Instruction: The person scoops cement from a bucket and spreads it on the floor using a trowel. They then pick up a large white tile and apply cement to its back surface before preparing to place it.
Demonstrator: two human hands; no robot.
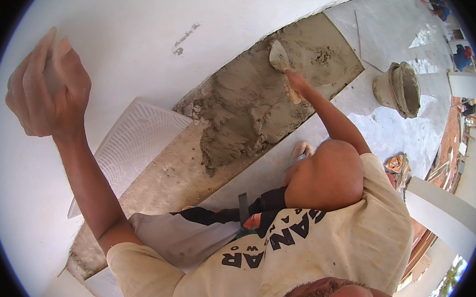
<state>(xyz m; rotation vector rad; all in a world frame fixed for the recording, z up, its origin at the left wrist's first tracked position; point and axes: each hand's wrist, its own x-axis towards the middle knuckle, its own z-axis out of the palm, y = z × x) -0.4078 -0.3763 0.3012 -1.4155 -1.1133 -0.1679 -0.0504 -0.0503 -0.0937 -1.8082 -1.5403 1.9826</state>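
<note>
My right hand (296, 86) grips a trowel (279, 56) by its handle. The blade lies on wet grey mortar (241, 100), which is spread over a strip of floor along the white wall. The mortar is smoother at the far right end and lumpy toward the middle. On the left my left hand (49, 88) is raised in front of the wall (135, 41), fingers loosely bent and nothing in it. I cannot tell whether it touches the wall. Below it, a tile (140, 135) with a ridged pale back leans near the mortar's left end.
A mortar-smeared bucket (397, 90) stands on the pale tiled floor (348, 97) at right. Nearer lies a crumpled orange and brown bundle (397, 164). Bare rough floor (163, 168) runs beside the leaning tile. People (462, 56) are at the far right edge.
</note>
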